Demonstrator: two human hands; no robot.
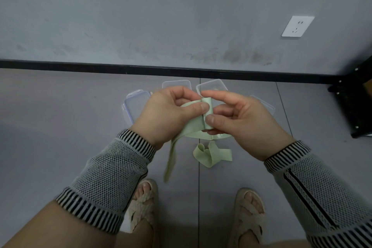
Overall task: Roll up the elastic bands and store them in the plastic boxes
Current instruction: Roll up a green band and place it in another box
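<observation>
- Green elastic band (194,127): pale green, flat, woven-looking strip, matte. One end is wound into a small tight roll (207,113); the free tail hangs down past the left wrist toward the floor (60,106).
- Position: the roll is held in the air between both hands, in front of and above the clear plastic boxes.
- Left hand (169,115): thumb pressed onto the flat of the band just beside the roll, fingers curled behind it. Pinching the band, not spread.
- Right hand (239,121): thumb and forefinger clamp the roll at its lower and upper ends; remaining fingers loosely curled.
- Handling, judged: light, soft, limp; no stiffness of its own, so the roll likely springs loose if released. Surface looks grippy rather than slick. Not fragile.
- Best hold, judged: pinch the roll across its ends with one hand, feed the tail under light tension with the other.
- Second band (211,155): same pale green, lying loose and crumpled on the floor, nearer the person than the boxes, below the hands.
- Boxes: one open box (212,84) and another box (177,83) sit close to the black baseboard (80,65); a lid (133,104) lies left of them. Another clear piece (263,103) shows to the right, mostly hidden by the right hand.
- Box contents: cannot tell; hands cover much of them.
</observation>
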